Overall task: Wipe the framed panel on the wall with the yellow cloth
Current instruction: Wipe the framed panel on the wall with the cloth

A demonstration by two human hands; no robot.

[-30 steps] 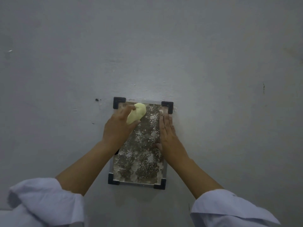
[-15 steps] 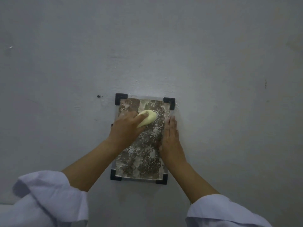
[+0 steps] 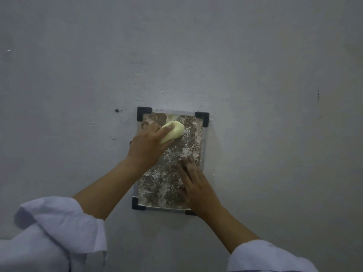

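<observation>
A small framed panel (image 3: 193, 134) with black corner pieces hangs on the grey wall; its brown surface is blotched with white powder. My left hand (image 3: 146, 146) presses a bunched yellow cloth (image 3: 173, 131) against the panel's upper left part. My right hand (image 3: 197, 185) lies flat with fingers together on the panel's lower right part, covering the lower right corner. Both white sleeves are pushed up the forearms.
The grey wall (image 3: 275, 75) fills the view around the panel. A small dark hole (image 3: 116, 110) sits left of the panel's top corner, and a dark mark (image 3: 318, 95) is at the far right. White specks cling to the wall near the panel's right edge.
My right hand has slid down the panel from the upper right to the lower right corner. The cloth in my left hand stays in the upper part, shifting slightly.
</observation>
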